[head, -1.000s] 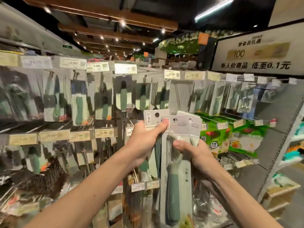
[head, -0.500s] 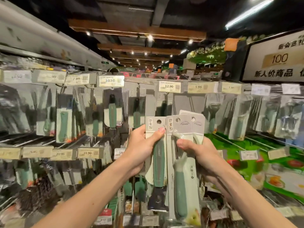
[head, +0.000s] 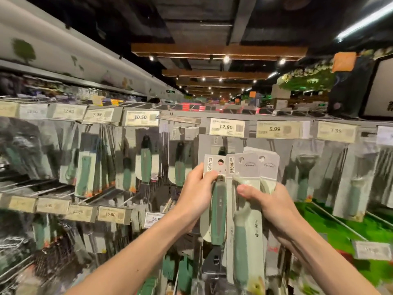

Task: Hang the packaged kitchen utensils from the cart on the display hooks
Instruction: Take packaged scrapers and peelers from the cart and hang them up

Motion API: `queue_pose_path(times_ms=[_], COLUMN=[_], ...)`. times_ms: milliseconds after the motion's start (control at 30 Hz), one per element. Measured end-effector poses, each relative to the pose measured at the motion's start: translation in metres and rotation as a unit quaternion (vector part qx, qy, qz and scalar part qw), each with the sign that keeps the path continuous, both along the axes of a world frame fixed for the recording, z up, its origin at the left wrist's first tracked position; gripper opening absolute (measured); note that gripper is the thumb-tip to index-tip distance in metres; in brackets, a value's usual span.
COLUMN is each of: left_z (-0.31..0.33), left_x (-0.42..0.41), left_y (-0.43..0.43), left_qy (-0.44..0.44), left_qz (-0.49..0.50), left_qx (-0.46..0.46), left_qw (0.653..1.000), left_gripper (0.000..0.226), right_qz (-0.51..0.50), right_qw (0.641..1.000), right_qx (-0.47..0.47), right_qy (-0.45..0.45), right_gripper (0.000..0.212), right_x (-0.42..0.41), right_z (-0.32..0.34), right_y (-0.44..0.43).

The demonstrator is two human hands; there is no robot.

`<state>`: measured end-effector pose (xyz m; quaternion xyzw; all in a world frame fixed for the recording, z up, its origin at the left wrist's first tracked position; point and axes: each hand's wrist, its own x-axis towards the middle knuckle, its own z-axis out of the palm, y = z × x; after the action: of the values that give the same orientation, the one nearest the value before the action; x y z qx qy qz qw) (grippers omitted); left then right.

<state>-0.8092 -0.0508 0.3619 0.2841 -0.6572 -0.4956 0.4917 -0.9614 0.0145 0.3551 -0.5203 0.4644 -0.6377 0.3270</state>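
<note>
- Since half a second before, both hands had stayed in the middle of the frame, and the price tags looked lower because my head had tipped up more.
- My left hand (head: 196, 196) was closed around one packaged utensil (head: 214, 201) with a dark green handle; my thumb pressed on the white card near its top.
- That card had a round hole, and it sat just under the 12.90 price tag (head: 227, 127).
- My right hand (head: 271, 206) gripped a bunch of packs (head: 244, 209), fanned out a bit at the top, with my thumb lying across the front one.
- The front pack held a tool with a light green handle and reached down to the bottom edge of the frame.
- The two lots of packs were touching side by side, in front of the display wall (head: 274, 145).
- More packs (head: 146, 160) with green handles hung in rows on the left of the frame, blurry.
- I could not see the hook behind the 12.90 tag.
- On the right of the frame, more hung packs (head: 353, 186) showed under the 5.99 tag (head: 275, 129).
</note>
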Motion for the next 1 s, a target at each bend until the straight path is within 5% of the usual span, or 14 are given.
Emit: queue_pose_path(times_ms=[133,267,600,1000], left_z=[0.002,0.002,0.018,0.017], left_x=[-0.004,-0.013,-0.031,-0.057], left_y=[-0.024,-0.049,-0.072,-0.106], left_qy=[0.004,-0.010,0.013,-0.026], left_qz=[0.034,0.054,0.054,0.153], left_qx=[-0.065,-0.084,-0.252,-0.322], left_qw=[0.997,0.995,0.966,0.934], left_gripper=[0.020,0.049,0.062,0.081], right_qz=[-0.010,-0.019,-0.045,-0.036], right_qw=[1.000,0.999,0.997,0.997], right_qx=[-0.005,-0.020,-0.048,-0.050], right_qy=[0.002,0.021,0.043,0.049], right_gripper=[0.050,0.046,0.040,0.041], right_x=[-0.005,-0.011,-0.033,-0.031], right_z=[0.003,0.007,0.005,0.018], right_y=[-0.014,-0.021,-0.035,-0.041])
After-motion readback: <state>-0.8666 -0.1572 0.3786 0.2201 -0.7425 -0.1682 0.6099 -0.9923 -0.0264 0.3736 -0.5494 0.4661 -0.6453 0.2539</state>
